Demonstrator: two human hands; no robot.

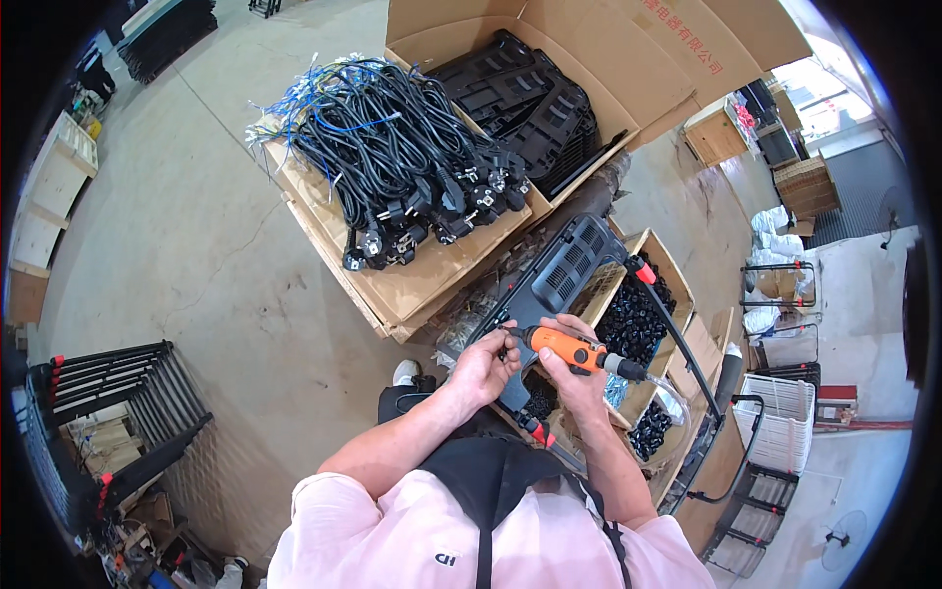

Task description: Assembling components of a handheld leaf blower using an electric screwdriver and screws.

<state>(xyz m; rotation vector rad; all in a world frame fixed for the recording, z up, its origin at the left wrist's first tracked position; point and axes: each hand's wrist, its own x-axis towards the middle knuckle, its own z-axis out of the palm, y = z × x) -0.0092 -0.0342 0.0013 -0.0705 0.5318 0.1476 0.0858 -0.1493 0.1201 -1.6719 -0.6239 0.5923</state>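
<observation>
My right hand (577, 378) is wrapped round an orange and black power screwdriver (562, 346), whose tip points left and whose tail has a clear hose (675, 395). At the screwdriver's tip, the fingers of my left hand (484, 368) are pinched together; whatever small part they hold is too small to name. Beneath and beyond both hands lies a dark frame with a black vented housing (571, 267). Red end pieces sit on its tubes, one red fitting (643, 270) at the far right and another red fitting (541, 433) near my left forearm.
Past the frame, a cardboard-topped stack (402, 312) carries bundled black power cords (392, 147) with plugs. Beside it, an open carton (628, 59) holds black plastic panels (535, 108). Wooden bins (677, 280) of small black parts (633, 319) stand right. Black tube frames (128, 417) stack at left.
</observation>
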